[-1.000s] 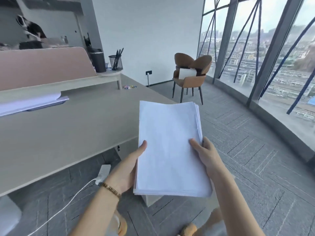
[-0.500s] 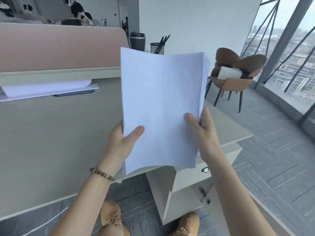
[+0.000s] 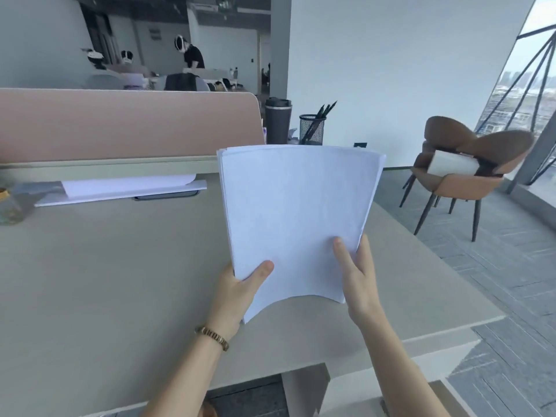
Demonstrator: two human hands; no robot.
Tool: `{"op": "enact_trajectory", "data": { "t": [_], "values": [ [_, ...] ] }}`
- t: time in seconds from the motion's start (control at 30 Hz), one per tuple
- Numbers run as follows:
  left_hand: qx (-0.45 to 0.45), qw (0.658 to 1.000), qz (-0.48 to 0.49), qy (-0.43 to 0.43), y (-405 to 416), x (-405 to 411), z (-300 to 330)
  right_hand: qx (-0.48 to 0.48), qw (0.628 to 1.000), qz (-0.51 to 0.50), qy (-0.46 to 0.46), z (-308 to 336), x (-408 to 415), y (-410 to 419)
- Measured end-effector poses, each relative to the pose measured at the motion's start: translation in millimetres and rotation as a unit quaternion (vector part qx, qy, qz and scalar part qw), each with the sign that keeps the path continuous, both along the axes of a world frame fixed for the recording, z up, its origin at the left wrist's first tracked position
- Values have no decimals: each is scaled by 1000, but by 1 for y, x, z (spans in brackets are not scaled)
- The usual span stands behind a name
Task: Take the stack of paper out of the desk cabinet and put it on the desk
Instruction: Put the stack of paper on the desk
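While two hands [image 3: 296,284] grip one paper stack [image 3: 296,218] above desk [image 3: 105,281].

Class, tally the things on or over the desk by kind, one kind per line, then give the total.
Paper stacks: 2, one held, one lying
Tumbler: 1
Pen cup: 1
Jar: 1
Total: 5

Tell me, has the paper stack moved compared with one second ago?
Yes. The paper stack was beside the desk, over the floor; now both hands hold it above the desktop.
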State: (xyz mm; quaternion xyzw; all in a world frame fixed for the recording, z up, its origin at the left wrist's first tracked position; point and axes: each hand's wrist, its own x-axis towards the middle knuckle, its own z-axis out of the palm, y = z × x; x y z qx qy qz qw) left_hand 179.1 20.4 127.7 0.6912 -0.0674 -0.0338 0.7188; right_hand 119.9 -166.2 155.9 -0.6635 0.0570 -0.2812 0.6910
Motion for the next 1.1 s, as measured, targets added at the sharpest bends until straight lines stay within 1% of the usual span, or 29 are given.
{"op": "enact_trajectory", "data": {
  "t": [0.4,0.53,0.6,0.7,0.8,0.9,0.97,1.1],
  "values": [
    [2,1000,16,7,-7,-1,-9,-16,1000,-9,-3,-25,11,-8],
    [-15,1000,-1,14,-5,-1,-9,-32,999,22,27,-33,9,-9],
    [-10,1000,-3,18,-5,-1,-6,-32,998,26,39,-34,9,-12],
    [9,1000,-8,21,-5,4,-2,-56,996,0,66,-31,12,-18],
    [30,999,-24,24,-12,14,6,-80,989,-43,115,-20,18,-27],
    [49,997,-36,54,-27,28,14,-78,982,-63,161,-11,30,-42],
    [60,993,-46,91,-39,38,13,-84,978,-70,180,-8,40,-55],
    [76,983,-51,156,-61,59,6,-128,962,-87,225,-16,64,-82]
  ]
}}
